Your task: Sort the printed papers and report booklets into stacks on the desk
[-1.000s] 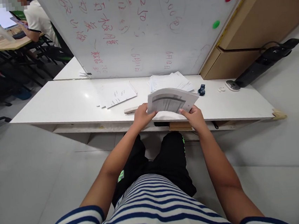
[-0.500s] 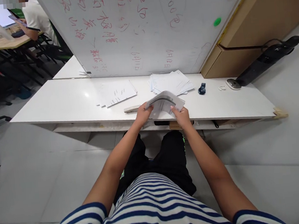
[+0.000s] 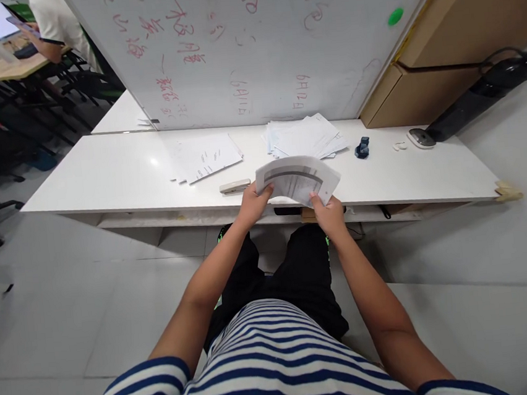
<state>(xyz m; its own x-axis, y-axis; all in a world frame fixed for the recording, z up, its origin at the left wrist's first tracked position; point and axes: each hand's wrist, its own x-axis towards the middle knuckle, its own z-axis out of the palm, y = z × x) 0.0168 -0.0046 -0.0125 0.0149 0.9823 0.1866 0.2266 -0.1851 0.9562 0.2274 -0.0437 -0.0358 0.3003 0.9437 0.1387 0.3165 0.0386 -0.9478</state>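
Between my hands, over the front edge of the white counter (image 3: 125, 167), bends a printed sheet of paper (image 3: 296, 177); whether it is more than one sheet I cannot tell. My left hand (image 3: 254, 204) grips its left side, thumb on top. At the lower right corner my right hand (image 3: 329, 213) pinches it the same way. A light-coloured stapler (image 3: 235, 186) lies just left of the paper, beside my left hand. Behind the held paper is a loose pile of papers (image 3: 304, 136). More printed sheets (image 3: 210, 158) lie fanned out to the left.
A whiteboard (image 3: 268, 54) with red writing stands along the counter's back. To the right are cardboard boxes (image 3: 444, 90), a small dark blue object (image 3: 362, 147), a white-and-grey device (image 3: 421, 138) and a black cylinder (image 3: 478, 99). Another person (image 3: 63, 24) sits at a desk far left.
The paper has spread wider and tilted so more of its printed face shows. My right hand has moved slightly right and down. The camera view has shifted a little.
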